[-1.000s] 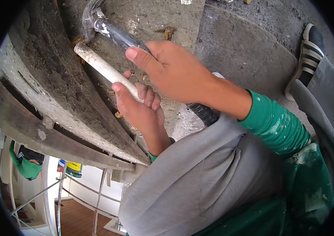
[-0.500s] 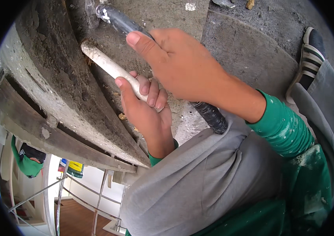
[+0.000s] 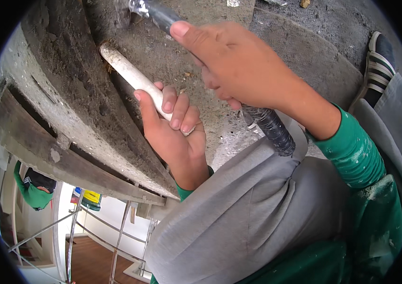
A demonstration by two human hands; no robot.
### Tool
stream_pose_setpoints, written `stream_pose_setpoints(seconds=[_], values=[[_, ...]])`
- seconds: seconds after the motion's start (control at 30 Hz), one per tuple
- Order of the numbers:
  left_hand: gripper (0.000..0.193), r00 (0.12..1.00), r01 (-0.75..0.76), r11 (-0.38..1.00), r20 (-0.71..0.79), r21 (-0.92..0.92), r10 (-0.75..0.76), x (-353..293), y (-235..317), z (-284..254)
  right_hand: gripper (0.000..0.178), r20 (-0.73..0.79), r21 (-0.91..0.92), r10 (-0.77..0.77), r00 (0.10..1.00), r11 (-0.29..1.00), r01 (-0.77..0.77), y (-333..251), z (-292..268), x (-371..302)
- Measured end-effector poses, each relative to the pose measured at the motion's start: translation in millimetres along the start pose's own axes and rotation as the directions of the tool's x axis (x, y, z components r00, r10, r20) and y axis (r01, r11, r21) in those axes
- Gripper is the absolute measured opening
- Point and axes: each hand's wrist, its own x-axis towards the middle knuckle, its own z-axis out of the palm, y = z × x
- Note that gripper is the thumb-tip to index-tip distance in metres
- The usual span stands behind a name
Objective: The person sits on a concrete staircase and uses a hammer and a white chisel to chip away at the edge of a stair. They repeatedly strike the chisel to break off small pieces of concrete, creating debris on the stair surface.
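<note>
My left hand [image 3: 177,137] is closed round a white, rounded rod [image 3: 130,71], dirty at its far tip. That tip rests against the seam beside a rough, dark, curved concrete edge [image 3: 75,71]. What the rod is exactly, I cannot tell. My right hand [image 3: 253,66] grips a hammer [image 3: 158,15] by its black, tape-wrapped handle, whose butt end hangs over my grey-clad knee. The hammer's head, at the upper left, is blurred and partly cut off by the view's edge. Hammer and rod are apart.
Loose crumbs lie on the grey concrete floor [image 3: 300,57]. My striped shoe [image 3: 378,71] is at the right. Beyond the curved edge, at lower left, the level drops to metal railings [image 3: 120,232] and a brown floor [image 3: 90,260]. A person in green [image 3: 35,194] is down there.
My right hand and the hammer have shifted a little up and to the right. The left hand and the rod have stayed nearly in place.
</note>
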Motion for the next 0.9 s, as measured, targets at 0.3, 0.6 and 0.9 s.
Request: stream_pose_setpoints(seconds=[0.3,0.6,0.9], values=[[0.038,1.0,0.018,1.0,0.025,-0.007,-0.018,2.6,1.1,-9.6,0.045,0.087,0.418,0.16,0.983,0.89,-0.181,-1.3,47.5,12.5],[0.039,1.0,0.02,0.986,0.003,0.165,-0.021,1.8,6.5,-22.9,0.055,-0.325,0.445,-0.039,0.945,0.875,0.189,-35.4,9.0,0.8],[0.048,0.997,0.023,0.91,-0.075,0.415,0.009,7.9,12.1,-45.5,0.063,0.01,0.266,-0.067,0.998,0.962,0.062,34.2,48.4,1.3]])
